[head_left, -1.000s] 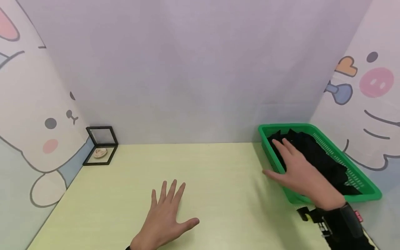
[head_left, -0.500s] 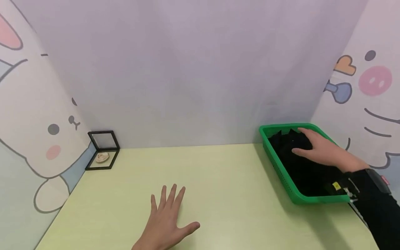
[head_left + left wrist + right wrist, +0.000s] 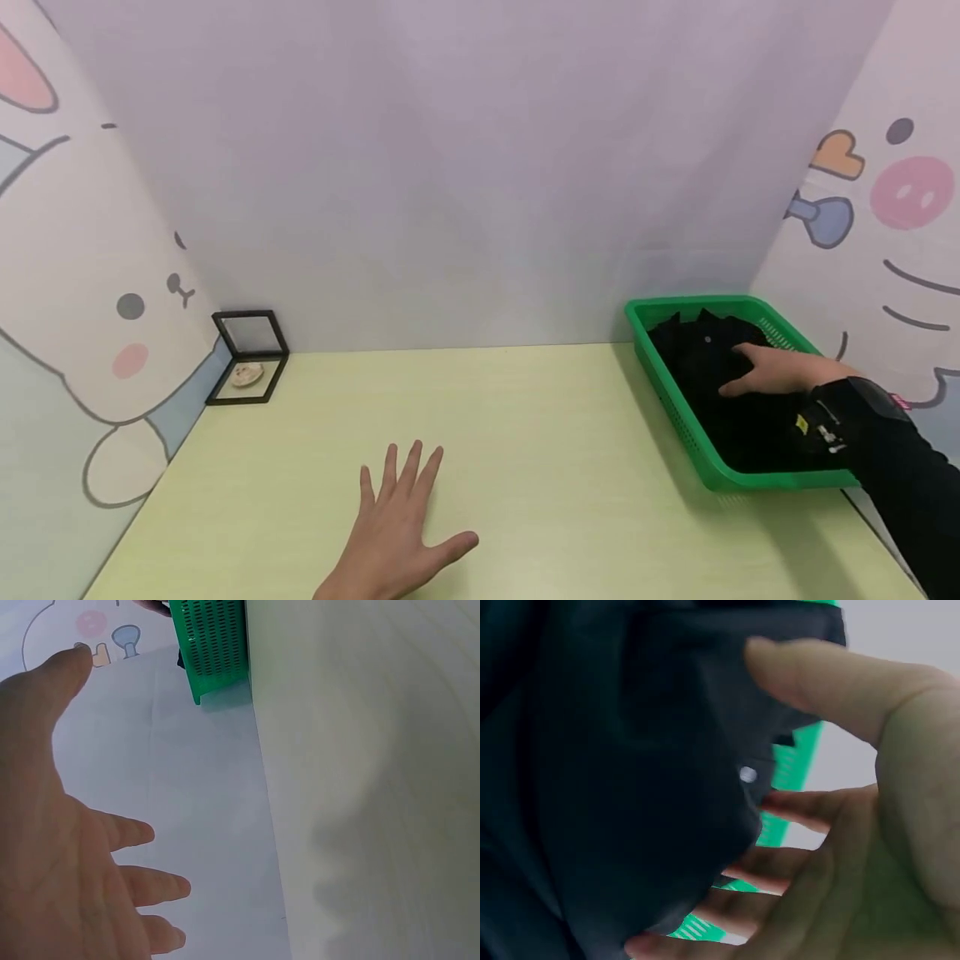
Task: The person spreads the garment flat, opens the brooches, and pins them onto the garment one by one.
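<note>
A black garment lies bunched in a green plastic basket at the right side of the table. My right hand is down in the basket at the garment. In the right wrist view, the thumb lies over the dark cloth, and the fingers reach past its edge, fingertips partly hidden behind it. A small pale button shows on the cloth between thumb and fingers. My left hand holds nothing, its fingers spread over the front middle of the table.
At the back left of the pale yellow table stands a black-rimmed square frame, hinged upright, with a small cream object on its lower half. A plain curtain closes the back, and cartoon-printed panels flank both sides.
My right hand has moved right and into the basket, from above its left rim down to the garment. The left hand has stayed almost in place.
</note>
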`<action>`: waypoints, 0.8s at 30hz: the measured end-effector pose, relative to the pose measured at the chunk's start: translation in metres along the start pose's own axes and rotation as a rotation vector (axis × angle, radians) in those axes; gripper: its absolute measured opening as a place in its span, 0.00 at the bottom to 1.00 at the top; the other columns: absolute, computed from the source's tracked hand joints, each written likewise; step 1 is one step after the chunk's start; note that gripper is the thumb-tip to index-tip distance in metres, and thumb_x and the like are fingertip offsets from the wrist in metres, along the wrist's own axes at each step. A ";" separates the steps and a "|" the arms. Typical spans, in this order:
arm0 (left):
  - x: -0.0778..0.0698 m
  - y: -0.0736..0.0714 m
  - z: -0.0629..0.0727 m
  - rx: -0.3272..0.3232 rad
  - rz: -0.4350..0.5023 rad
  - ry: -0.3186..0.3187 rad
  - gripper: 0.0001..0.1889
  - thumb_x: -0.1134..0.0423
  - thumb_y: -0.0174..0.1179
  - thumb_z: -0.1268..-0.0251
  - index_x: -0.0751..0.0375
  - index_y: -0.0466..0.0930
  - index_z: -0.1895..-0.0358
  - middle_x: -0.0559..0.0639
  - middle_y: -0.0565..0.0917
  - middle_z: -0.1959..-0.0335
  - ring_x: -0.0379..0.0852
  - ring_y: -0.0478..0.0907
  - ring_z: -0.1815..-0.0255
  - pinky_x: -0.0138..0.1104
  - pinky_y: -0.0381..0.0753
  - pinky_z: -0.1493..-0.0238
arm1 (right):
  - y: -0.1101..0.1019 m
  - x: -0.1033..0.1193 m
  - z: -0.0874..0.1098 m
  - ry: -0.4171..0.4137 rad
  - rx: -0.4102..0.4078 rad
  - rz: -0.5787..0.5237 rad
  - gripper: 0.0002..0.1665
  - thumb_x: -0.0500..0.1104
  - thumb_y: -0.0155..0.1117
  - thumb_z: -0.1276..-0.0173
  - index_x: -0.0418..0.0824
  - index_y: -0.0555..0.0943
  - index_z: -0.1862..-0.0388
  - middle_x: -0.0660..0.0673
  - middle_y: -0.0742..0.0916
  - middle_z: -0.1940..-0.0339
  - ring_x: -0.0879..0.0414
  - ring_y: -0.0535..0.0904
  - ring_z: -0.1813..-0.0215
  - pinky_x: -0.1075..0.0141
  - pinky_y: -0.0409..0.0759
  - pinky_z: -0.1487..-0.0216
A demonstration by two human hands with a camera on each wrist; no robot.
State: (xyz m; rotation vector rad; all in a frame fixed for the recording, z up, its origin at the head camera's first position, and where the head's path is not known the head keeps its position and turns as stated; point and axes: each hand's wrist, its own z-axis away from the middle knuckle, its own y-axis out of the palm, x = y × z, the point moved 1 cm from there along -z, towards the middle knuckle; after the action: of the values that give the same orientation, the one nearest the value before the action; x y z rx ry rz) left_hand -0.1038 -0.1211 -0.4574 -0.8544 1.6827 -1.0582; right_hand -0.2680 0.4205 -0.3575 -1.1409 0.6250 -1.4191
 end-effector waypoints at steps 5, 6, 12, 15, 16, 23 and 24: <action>-0.002 -0.004 0.001 -0.001 0.023 -0.003 0.55 0.20 0.56 0.42 0.47 0.54 0.17 0.55 0.57 0.16 0.64 0.43 0.14 0.70 0.42 0.23 | 0.019 0.012 -0.009 0.002 0.091 -0.009 0.66 0.62 0.70 0.32 0.14 0.48 0.24 0.10 0.55 0.27 0.13 0.55 0.29 0.29 0.69 0.37; -0.003 -0.005 0.001 0.002 0.027 -0.004 0.55 0.20 0.56 0.42 0.47 0.54 0.17 0.55 0.57 0.16 0.64 0.43 0.14 0.70 0.41 0.23 | 0.022 0.015 -0.011 0.006 0.106 -0.007 0.66 0.62 0.70 0.33 0.14 0.48 0.24 0.10 0.55 0.27 0.13 0.54 0.28 0.28 0.68 0.36; -0.004 -0.007 0.002 0.050 0.070 -0.020 0.55 0.21 0.58 0.42 0.47 0.55 0.17 0.54 0.57 0.16 0.65 0.44 0.14 0.69 0.42 0.22 | 0.037 0.026 -0.017 0.046 0.151 0.016 0.68 0.60 0.74 0.36 0.15 0.48 0.23 0.11 0.55 0.26 0.14 0.52 0.27 0.27 0.64 0.33; -0.004 -0.008 0.003 0.063 0.099 -0.024 0.55 0.23 0.60 0.43 0.47 0.55 0.17 0.53 0.58 0.16 0.65 0.46 0.15 0.69 0.44 0.22 | 0.039 0.028 -0.016 0.064 0.140 0.035 0.67 0.58 0.76 0.38 0.17 0.49 0.22 0.12 0.56 0.25 0.14 0.52 0.27 0.27 0.65 0.33; -0.004 -0.008 0.004 0.064 0.104 -0.023 0.54 0.23 0.61 0.43 0.47 0.56 0.17 0.53 0.59 0.17 0.66 0.46 0.15 0.69 0.45 0.22 | 0.039 0.029 -0.016 0.064 0.131 0.052 0.67 0.58 0.76 0.38 0.17 0.51 0.23 0.11 0.57 0.26 0.13 0.52 0.28 0.27 0.65 0.34; -0.006 -0.014 0.004 0.079 0.087 -0.025 0.55 0.23 0.60 0.43 0.47 0.55 0.17 0.53 0.60 0.17 0.65 0.47 0.15 0.68 0.49 0.22 | 0.025 0.040 -0.010 0.087 -0.036 0.248 0.61 0.63 0.81 0.47 0.24 0.68 0.28 0.13 0.69 0.38 0.17 0.65 0.41 0.30 0.75 0.52; -0.006 -0.015 0.004 0.079 0.079 -0.026 0.55 0.22 0.60 0.43 0.47 0.54 0.16 0.53 0.60 0.17 0.66 0.47 0.15 0.68 0.49 0.22 | 0.022 0.042 -0.009 0.069 -0.051 0.244 0.59 0.61 0.81 0.46 0.23 0.69 0.30 0.14 0.71 0.38 0.18 0.67 0.41 0.33 0.77 0.53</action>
State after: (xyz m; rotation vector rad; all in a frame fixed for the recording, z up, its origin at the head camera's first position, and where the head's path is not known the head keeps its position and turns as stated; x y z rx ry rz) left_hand -0.0973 -0.1226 -0.4427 -0.7418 1.6287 -1.0478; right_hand -0.2617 0.3738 -0.3686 -1.0204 0.8250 -1.2433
